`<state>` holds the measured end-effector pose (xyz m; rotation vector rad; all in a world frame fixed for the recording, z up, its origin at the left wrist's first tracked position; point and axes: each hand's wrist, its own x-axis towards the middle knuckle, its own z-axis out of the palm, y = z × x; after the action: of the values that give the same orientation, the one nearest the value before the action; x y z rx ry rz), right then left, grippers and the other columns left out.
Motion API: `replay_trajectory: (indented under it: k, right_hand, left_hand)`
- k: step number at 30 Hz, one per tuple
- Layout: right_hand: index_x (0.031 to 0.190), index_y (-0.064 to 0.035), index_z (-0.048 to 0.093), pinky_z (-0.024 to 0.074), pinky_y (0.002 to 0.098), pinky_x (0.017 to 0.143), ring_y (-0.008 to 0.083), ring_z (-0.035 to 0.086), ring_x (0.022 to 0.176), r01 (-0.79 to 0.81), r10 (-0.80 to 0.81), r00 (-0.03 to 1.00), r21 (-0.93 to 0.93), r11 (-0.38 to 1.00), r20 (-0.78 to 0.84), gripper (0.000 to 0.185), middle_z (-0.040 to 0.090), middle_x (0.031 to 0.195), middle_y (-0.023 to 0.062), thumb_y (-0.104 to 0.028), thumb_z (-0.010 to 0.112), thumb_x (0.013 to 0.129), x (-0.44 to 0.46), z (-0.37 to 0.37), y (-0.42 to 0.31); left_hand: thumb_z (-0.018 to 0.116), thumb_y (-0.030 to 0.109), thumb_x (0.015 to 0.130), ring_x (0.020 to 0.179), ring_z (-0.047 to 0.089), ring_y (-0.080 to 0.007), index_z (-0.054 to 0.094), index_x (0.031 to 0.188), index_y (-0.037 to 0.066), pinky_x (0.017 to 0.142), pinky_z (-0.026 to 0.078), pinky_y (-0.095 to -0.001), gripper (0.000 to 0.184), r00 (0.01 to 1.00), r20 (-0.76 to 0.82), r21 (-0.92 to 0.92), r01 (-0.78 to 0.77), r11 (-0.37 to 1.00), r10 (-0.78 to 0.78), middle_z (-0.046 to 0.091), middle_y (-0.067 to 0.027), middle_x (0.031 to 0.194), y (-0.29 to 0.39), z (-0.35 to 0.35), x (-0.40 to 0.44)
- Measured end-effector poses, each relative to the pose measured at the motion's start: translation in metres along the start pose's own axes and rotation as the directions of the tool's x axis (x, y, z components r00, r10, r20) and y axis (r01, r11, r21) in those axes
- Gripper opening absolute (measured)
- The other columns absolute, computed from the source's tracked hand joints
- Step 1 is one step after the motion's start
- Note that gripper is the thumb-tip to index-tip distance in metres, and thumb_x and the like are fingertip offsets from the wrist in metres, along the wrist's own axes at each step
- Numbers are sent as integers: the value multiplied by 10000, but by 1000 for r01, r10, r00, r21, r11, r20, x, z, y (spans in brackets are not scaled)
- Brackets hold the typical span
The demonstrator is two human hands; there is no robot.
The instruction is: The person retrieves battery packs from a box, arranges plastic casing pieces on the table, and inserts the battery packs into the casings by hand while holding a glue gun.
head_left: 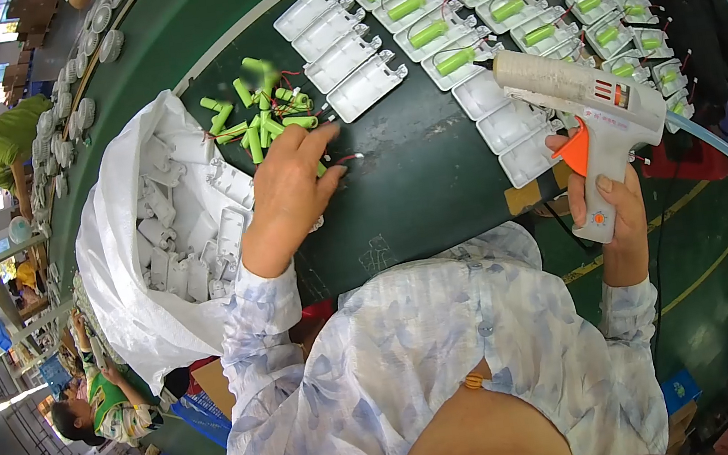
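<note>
"Head view: what is the left hand (289, 187) doing?"

"Its fingers are curling at the near edge of a loose heap of bright green cylindrical cells (255, 140) with thin wires, which is lying on the dark green tabletop (416, 197). One green cylinder (321, 169) is showing between thumb and fingers, but the hand is covering most of it, so I cannot tell whether they are clamping it or standing apart."

"And the right hand (623, 202)?"

"That one is wrapping firmly round the grip of a white, pistol-shaped plastic glue gun (582, 90), with a finger lying at its orange trigger (575, 149). Its nozzle is pointing left, towards the shallow white plastic housings (368, 87)."

"How are those lying?"

"They are forming slanting columns. Many are holding one green cell each; the four in the leftmost column and the nearest three in the next are holding none. At the left, a white sack (113, 263) is holding loose white plastic parts (158, 233)."

"Which step are you seeing?"

"I am judging it as picking out a single cell, with the glue gun waiting ready. The next move is calling for a secure pinch on just one cylinder, its wires coming free of the heap, and the hot end staying away from the fingers."
</note>
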<state>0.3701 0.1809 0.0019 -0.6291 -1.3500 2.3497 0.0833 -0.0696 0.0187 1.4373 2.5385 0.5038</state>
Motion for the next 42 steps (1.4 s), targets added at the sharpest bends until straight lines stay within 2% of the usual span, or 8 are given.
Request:
replay_trajectory:
  k: [5, 9, 16, 22, 28, 34, 37, 42]
  right_hand:
    - [1364, 94, 422, 463, 249, 508, 132, 575, 568, -17, 17, 1000, -32, 999, -9, 641, 586, 1267, 296, -248, 598, 852, -10, -4, -6]
    - [1303, 62, 480, 437, 251, 528, 125, 547, 571, -60, 52, 997, -136, 989, -57, 546, 625, 1191, 197, -212, 601, 846, -24, -5, -16]
    - [1266, 56, 502, 426, 241, 555, 101, 520, 575, -93, 96, 995, -239, 967, 4, 454, 630, 942, 96, -148, 568, 867, -24, 0, -29]
    - [1208, 49, 514, 416, 249, 537, 95, 518, 577, -179, 201, 978, -280, 943, 49, 369, 595, 869, 77, -121, 565, 884, -23, -4, -28]
    - [1203, 42, 535, 402, 218, 545, 71, 504, 539, -154, 165, 986, -350, 924, 3, 449, 605, 867, 64, -240, 577, 857, -21, 3, -26]
    - [1187, 40, 508, 403, 250, 525, 93, 510, 575, -152, 159, 987, -267, 952, 7, 329, 579, 880, 67, -116, 561, 902, -23, -9, -22]
    - [1195, 44, 515, 409, 250, 532, 97, 522, 582, -149, 153, 988, -237, 960, 0, 344, 589, 863, 68, -124, 562, 899, -25, -9, -21]
    - [1248, 60, 519, 426, 252, 545, 103, 544, 584, -89, 93, 996, -245, 965, 5, 432, 623, 907, 89, -166, 567, 883, -27, -8, -21]
  left_hand:
    - [763, 16, 725, 869, 610, -282, 696, 835, 17, 774, 489, -360, 129, 966, -118, -80, -240, 967, 230, 630, -94, 971, 11, -28, 2]
    - [744, -5, 763, 745, 620, -259, 691, 834, 16, 683, 484, -317, 91, 996, 31, -500, -55, 864, 81, 633, -94, 787, 35, -14, 2]
    - [776, 36, 734, 708, 611, -261, 711, 869, 45, 607, 479, -354, 149, 948, -97, -172, -316, 933, 303, 630, -83, 789, 55, 42, 17]
    - [785, 41, 697, 762, 604, -254, 727, 869, 58, 630, 481, -360, 183, 926, 0, -263, -365, 893, 378, 625, -69, 831, 47, 37, 17]
    - [772, 10, 670, 773, 595, -250, 719, 853, 58, 635, 482, -346, 196, 862, -44, -67, -507, 860, 505, 630, -58, 858, 52, 24, 27]
    - [750, -6, 713, 905, 608, -265, 688, 825, 36, 786, 477, -399, 135, 959, 35, -273, -261, 926, 281, 643, -68, 917, 60, 26, 35]
    - [741, -8, 730, 1006, 596, -295, 683, 820, 26, 862, 453, -441, 112, 987, -3, -363, -151, 920, 160, 652, -94, 982, 85, 20, 55]
    - [764, 14, 709, 1193, 529, -389, 691, 808, 24, 951, 434, -472, 122, 821, -374, -81, -493, 866, 431, 625, -145, 1206, 102, 47, 108]
